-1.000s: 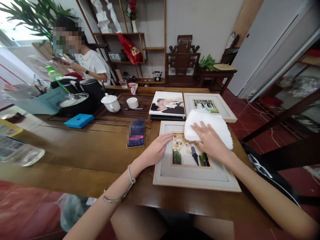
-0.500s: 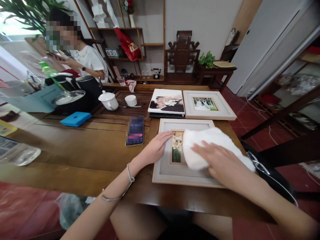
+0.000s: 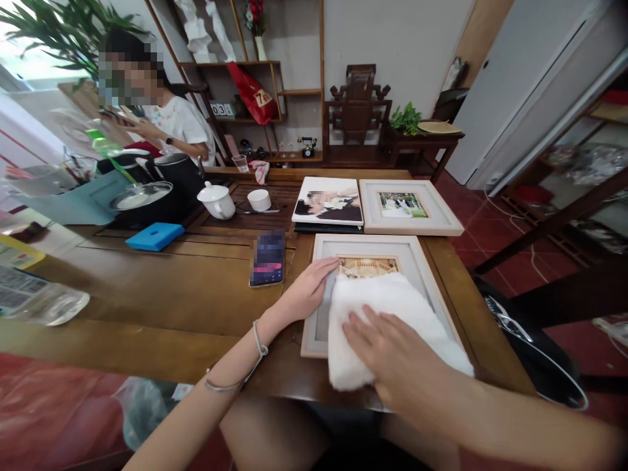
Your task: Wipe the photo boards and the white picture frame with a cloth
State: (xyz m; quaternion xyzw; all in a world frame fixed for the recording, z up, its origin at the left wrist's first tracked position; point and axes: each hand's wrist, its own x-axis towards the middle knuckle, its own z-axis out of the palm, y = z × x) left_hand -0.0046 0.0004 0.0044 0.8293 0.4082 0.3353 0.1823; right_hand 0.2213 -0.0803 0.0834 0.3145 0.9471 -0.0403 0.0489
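1. Here's the picture frame [image 3: 415,260], flat on the wooden table [image 3: 196,288], straight ahead of the person and directly under both hands.
2. The key relation: the white cloth [image 3: 373,291] lies over the near part of the frame, hiding most of the photo [image 3: 367,265]; only its far strip shows. The cloth's near edge laps past the frame's front rim.
3. The cloth runs out long towards the near right, beneath the wrist. With so much covered, I can't tell which side of the frame is longer.
4. Right hand [image 3: 385,343]: right on top of the cloth, fingers stretched and slightly apart, palm down. Its thumb is hidden, so whether it pinches a fold, I can't tell.
5. Left hand [image 3: 308,291]: laid across the frame's left side, fingers straight and close together, tips by the photo's far left corner. It rests there, with nothing clasped that shows.
6. Just beyond, a second frame [image 3: 441,209] and a photo panel [image 3: 328,203]; the phone [image 3: 267,258] sits left of the near frame, apart from it.
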